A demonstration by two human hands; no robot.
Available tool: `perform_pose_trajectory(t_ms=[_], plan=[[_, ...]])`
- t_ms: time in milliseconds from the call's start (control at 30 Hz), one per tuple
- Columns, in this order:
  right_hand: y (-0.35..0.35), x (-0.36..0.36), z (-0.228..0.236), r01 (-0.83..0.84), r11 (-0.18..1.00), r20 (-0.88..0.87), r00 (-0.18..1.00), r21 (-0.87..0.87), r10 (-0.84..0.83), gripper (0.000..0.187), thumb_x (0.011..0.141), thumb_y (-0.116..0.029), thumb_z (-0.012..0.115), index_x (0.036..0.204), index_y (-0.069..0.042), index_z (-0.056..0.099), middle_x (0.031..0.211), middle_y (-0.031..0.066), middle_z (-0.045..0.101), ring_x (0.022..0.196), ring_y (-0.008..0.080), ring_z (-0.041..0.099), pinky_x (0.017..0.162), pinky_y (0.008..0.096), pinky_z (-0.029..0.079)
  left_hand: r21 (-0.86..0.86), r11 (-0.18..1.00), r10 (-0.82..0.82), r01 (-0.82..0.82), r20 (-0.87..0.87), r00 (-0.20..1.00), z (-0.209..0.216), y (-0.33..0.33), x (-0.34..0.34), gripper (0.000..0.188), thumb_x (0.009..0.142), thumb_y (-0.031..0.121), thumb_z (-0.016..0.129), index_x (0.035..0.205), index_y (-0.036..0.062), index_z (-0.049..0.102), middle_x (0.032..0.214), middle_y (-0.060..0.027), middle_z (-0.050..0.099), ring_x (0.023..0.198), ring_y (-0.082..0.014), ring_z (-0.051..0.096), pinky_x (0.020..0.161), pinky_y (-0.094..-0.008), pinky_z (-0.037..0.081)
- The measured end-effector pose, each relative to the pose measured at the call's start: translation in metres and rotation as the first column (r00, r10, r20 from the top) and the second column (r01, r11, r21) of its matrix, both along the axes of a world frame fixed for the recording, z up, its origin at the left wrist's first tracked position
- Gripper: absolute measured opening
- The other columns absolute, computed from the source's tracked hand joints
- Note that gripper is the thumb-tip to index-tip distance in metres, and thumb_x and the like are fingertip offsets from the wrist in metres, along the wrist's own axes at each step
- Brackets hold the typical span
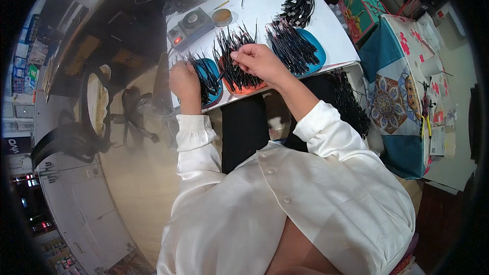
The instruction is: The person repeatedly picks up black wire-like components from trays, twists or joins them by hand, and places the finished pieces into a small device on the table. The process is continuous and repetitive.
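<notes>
My right hand [262, 63] is closed in a pinch, thumb against forefinger, at the tip of a thin black wire over the orange tray [249, 90]. Many short black wires [235, 69] with stripped or light ends stand bunched in that tray. To its left, my left hand [184, 80] is curled closed beside the left blue tray [220, 97]; its fingertips are turned away, so what it holds is hidden. More black wires [206, 79] lie in that blue tray. A second blue tray [320, 53] on the right carries a thick pile of black wires [291, 48].
On the white table [265, 7] stand a grey device [191, 28] with a red light and a small round tin [222, 17]. A bundle of black cables [298, 7] lies at the back. To the right are a green box [360, 10] and a cloth-covered table [389, 97] with yellow-handled pliers [427, 122].
</notes>
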State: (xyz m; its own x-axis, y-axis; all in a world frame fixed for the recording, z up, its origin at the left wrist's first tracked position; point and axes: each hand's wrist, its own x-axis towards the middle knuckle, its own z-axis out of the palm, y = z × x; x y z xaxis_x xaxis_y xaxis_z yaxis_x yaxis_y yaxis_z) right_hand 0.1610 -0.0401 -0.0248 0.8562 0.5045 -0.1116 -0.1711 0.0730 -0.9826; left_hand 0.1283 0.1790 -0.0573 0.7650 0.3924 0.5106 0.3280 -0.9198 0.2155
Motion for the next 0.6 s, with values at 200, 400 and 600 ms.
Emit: perform_pose_trajectory(t_ms=[200,400,600], plan=[[-0.017,-0.004,-0.001,0.090,0.994,0.095,0.992,-0.058,-0.084,0.028,0.091,-0.024,0.063,0.077,0.001,0.062,0.060,0.0003,0.055,0.055,0.0080,0.048,0.053,0.0253,0.040,-0.372,0.905,-0.053,0.206,0.383,0.922,0.019,0.002,-0.007,0.014,0.083,0.016,0.066,0.086,0.0022,0.067,0.080,-0.0118,0.065,0.069,-0.0285,0.062,0.066,-0.0370,0.049],[-0.030,-0.018,0.015,0.110,0.985,0.364,0.930,-0.131,-0.055,0.026,0.091,-0.023,0.064,0.077,-0.001,0.059,0.060,-0.0023,0.050,0.056,0.0052,0.043,0.052,0.0240,0.036,-0.604,0.291,-0.016,0.742,0.772,0.635,0.061,-0.030,-0.016,0.017,0.098,0.011,0.051,0.108,-0.0026,0.053,0.085,-0.0132,0.063,0.068,-0.0124,0.056,0.061,-0.0225,0.044],[-0.052,-0.056,0.055,0.107,0.981,0.584,0.812,-0.160,0.006,0.024,0.084,-0.021,0.065,0.072,-0.002,0.058,0.060,0.0097,0.057,0.051,0.0213,0.052,0.050,0.0322,0.040,-0.728,-0.157,-0.167,0.667,0.685,0.709,0.088,-0.097,-0.052,0.016,0.100,0.011,0.048,0.104,-0.0032,0.053,0.081,-0.0138,0.064,0.058,-0.0076,0.045,0.054,-0.0195,0.037]])
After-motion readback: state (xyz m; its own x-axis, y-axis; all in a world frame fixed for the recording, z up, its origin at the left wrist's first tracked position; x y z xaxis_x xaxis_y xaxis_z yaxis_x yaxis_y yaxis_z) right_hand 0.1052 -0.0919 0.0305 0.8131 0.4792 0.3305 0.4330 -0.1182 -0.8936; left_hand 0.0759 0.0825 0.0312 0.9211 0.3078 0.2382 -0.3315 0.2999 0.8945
